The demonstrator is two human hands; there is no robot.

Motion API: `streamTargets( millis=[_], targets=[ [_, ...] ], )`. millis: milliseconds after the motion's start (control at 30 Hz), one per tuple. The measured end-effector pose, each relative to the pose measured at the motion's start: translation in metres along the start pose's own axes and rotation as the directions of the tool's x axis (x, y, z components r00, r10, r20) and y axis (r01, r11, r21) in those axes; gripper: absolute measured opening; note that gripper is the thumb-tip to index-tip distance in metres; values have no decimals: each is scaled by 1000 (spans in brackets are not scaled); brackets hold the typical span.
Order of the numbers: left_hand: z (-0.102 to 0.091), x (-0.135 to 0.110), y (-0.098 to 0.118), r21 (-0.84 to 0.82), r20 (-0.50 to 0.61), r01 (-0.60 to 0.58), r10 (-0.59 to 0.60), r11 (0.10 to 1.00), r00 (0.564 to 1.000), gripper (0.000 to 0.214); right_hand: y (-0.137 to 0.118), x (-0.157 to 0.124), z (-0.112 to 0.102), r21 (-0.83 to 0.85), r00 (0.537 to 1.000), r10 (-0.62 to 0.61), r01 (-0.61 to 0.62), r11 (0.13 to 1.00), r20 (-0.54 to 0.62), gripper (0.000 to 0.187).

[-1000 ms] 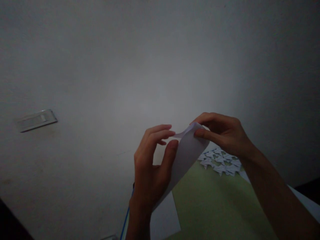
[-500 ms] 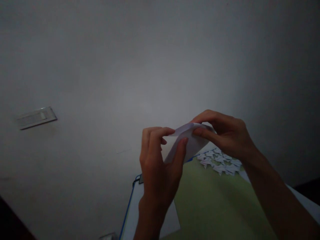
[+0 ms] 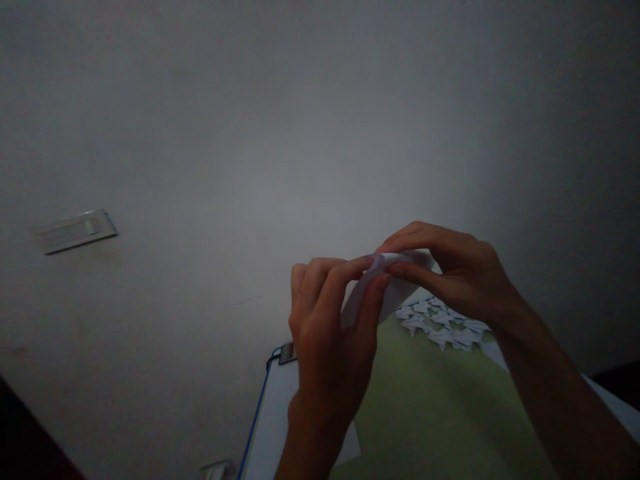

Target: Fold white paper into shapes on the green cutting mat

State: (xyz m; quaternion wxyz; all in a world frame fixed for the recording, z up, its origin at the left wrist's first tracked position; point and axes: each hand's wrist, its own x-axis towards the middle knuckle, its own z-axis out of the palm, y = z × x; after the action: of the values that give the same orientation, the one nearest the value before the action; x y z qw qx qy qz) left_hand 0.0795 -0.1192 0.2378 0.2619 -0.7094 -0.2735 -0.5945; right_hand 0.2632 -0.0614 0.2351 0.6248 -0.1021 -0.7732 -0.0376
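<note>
A folded sheet of white paper [image 3: 399,293] is held up above the table between my two hands. My left hand [image 3: 335,327] pinches its left part near the top fold, thumb in front and fingers behind. On the paper's right end, my right hand [image 3: 445,263] is closed with its thumb along the near face and its fingers over the far side. Both thumb tips lie close together at the fold. The paper's back face is hidden by the fingers.
Several small folded white paper pieces [image 3: 443,327] lie on the green table surface [image 3: 440,407]. White paper [image 3: 273,413] lies at the table's left, with a small dark object [image 3: 287,353] at its back corner. A switch plate [image 3: 80,232] is on the wall.
My left hand has moved right and closed its fingers onto the paper's top fold, bringing its fingertips near the right thumb. The paper's gap at the left has narrowed.
</note>
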Motion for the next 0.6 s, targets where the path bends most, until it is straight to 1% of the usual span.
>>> streamTargets(
  millis=[100,267,433,600],
  targets=[
    [1,0,2,-37,-15,-10,9,999,1000,9,-1,0,1,-1,1000,-9,9,1000,30,19],
    [3,-3,4,-99,-50,-3,-2,995,999,6,-2,-1,3,25,998,11,-12,1000,57,22],
    [3,-3,3,-111,-32,-26,23,993,999,7,-3,-2,1,69,998,34,-38,997,62,25],
    [1,-2,-3,-88,-42,-85,81,992,996,10,-6,0,-3,29,992,-45,42,999,121,23]
  ],
)
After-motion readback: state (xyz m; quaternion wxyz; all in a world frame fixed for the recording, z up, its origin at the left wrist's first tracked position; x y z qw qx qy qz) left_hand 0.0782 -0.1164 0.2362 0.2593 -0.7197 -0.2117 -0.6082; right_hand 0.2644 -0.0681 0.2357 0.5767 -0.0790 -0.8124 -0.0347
